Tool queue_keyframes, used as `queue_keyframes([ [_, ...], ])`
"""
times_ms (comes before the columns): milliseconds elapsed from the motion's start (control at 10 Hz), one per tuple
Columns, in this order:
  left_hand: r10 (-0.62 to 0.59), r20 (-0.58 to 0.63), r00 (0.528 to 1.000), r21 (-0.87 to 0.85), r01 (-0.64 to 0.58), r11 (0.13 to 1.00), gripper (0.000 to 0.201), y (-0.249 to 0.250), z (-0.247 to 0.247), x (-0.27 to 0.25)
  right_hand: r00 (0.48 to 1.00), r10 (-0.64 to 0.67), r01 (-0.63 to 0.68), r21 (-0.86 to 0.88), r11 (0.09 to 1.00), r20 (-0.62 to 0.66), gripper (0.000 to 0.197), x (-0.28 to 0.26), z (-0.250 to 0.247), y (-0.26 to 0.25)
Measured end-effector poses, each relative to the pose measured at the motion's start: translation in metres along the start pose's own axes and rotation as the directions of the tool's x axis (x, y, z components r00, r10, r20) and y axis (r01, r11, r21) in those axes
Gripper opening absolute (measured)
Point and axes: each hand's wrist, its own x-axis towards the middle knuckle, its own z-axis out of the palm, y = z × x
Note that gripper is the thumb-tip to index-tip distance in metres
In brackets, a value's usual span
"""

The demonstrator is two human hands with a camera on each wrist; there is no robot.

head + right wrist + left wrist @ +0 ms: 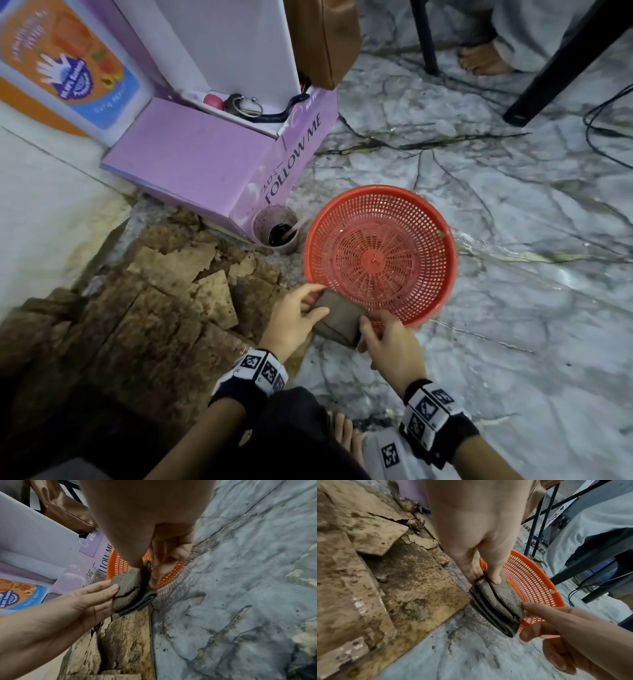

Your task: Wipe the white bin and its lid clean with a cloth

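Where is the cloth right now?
In the head view, the folded grey-brown cloth sits low-centre, pinched between the left hand and right hand, over the red perforated plastic basket's near rim.

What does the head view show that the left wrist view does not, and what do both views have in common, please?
Only the head view shows the purple box printed FOLLOW ME, the dirty cup beside it, the wrist bands with their markers, and the whole red basket.

Only the left wrist view shows the cloth edge-on, folded into several layers, and the black frame legs from low down.

Both show the left hand and the right hand each pinching the grey cloth at the basket's near rim, beside the torn cardboard. Neither shows a white bin.
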Motion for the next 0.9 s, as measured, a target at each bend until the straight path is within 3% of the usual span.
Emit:
queue_keyframes([
  [300, 0.026, 0.032, 0.999, -0.062, -0.024, 0.998, 0.042, -0.009, 0.003, -0.002, 0.999, 0.019, -0.022, 0.065, 0.998, 0.036, 0.02, -0.004, -0.004, -0.004],
  [600, 0.033, 0.073, 0.997, -0.057, -0.029, 0.998, 0.045, -0.003, -0.002, -0.005, 0.998, 0.062, -0.064, 0.075, 0.995, 0.017, 0.032, -0.001, 0.002, -0.004],
  [900, -0.001, 0.0, 1.0, -0.011, 0.001, 1.0, 0.05, 0.003, -0.027, -0.009, 0.997, 0.08, -0.08, 0.107, 0.991, 0.011, 0.023, -0.008, -0.017, -0.009],
])
